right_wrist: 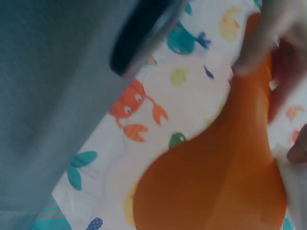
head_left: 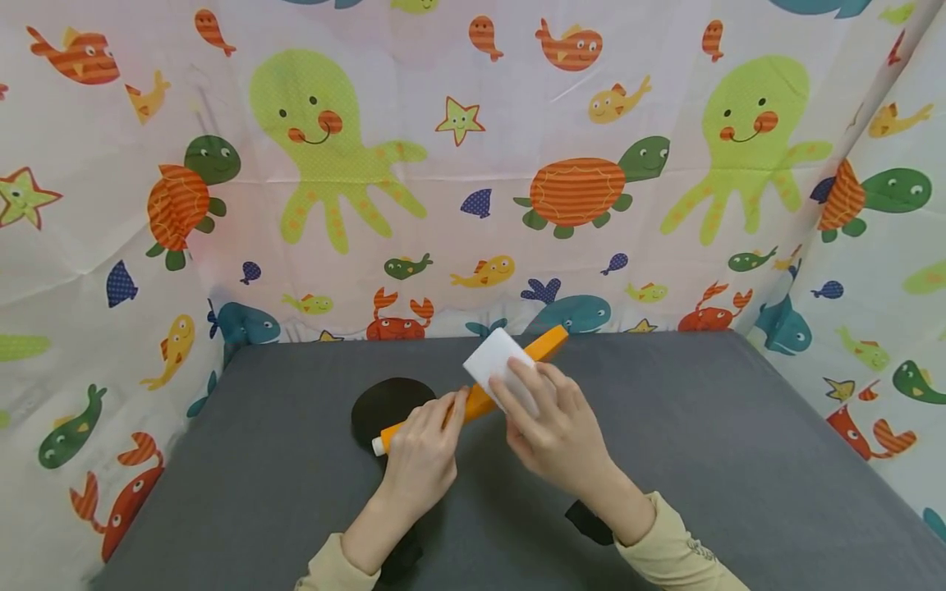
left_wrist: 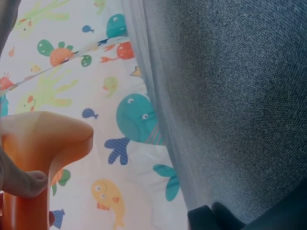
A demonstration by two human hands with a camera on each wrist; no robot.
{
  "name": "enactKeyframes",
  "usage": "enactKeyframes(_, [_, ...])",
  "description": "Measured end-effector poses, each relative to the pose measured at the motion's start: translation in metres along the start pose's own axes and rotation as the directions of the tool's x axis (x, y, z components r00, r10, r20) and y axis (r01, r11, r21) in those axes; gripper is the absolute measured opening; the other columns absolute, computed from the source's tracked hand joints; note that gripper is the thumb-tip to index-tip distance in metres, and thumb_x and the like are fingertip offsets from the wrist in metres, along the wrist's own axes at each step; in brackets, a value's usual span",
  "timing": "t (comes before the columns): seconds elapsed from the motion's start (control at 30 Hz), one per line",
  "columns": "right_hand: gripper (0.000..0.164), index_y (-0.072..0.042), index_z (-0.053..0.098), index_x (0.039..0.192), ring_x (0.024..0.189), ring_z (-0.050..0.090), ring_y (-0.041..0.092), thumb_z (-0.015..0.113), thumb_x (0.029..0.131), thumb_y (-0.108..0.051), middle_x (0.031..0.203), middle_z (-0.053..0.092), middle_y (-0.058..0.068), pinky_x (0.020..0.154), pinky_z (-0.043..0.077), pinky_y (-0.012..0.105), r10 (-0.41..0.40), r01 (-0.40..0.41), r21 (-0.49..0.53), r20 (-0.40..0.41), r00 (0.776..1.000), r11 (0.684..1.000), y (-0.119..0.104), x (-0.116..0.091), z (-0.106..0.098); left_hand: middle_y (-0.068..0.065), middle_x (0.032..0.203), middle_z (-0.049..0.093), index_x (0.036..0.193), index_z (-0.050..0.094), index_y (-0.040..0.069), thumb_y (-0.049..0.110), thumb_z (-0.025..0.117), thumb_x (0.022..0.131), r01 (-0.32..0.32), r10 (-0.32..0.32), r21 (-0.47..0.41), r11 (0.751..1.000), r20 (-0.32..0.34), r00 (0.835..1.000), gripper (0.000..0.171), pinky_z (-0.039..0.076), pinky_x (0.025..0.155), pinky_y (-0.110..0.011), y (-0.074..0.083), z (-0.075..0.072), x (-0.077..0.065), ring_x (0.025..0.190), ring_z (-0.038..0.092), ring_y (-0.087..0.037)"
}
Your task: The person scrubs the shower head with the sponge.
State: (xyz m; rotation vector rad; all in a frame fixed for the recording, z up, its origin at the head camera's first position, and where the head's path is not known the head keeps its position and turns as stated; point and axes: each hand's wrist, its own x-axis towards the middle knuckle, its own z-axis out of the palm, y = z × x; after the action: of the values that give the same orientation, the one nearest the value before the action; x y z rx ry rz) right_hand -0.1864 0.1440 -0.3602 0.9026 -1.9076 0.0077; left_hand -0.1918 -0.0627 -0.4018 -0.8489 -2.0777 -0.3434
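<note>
Tilted up to the right in the head view is an orange paddle-shaped thing [head_left: 482,400], seen nearly edge-on, with a white tip at its lower end. My left hand [head_left: 424,451] grips its narrow handle; in the left wrist view the thumb [left_wrist: 29,184] lies along it. The right wrist view shows its broad rounded part [right_wrist: 211,191]. My right hand [head_left: 557,427] holds a white sponge-like block [head_left: 497,361] with spread fingers, up against the paddle's near side. Part of the block shows at the right edge of the right wrist view.
A dark round flat thing [head_left: 380,402] lies on the grey table [head_left: 281,460] behind my left hand, partly covered by it. Cloth walls [head_left: 458,222] printed with sea animals stand at the back and both sides.
</note>
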Motion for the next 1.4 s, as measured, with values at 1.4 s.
enactKeyframes(1.4, [0.041,0.011,0.049,0.119,0.104,0.042,0.032,0.053,0.079,0.004,0.123,0.042,0.031,0.079,0.041,0.026,0.661,-0.480,0.610,-0.097,0.744,0.630,0.028,0.013,-0.019,-0.011,0.113,0.059,0.129,0.050,-0.002,-0.003,0.067,0.081,0.230,-0.292,-0.730,0.643,0.043,0.955,0.051,0.052,0.071,-0.026,0.007,-0.002,0.003,0.084,0.057,-0.020])
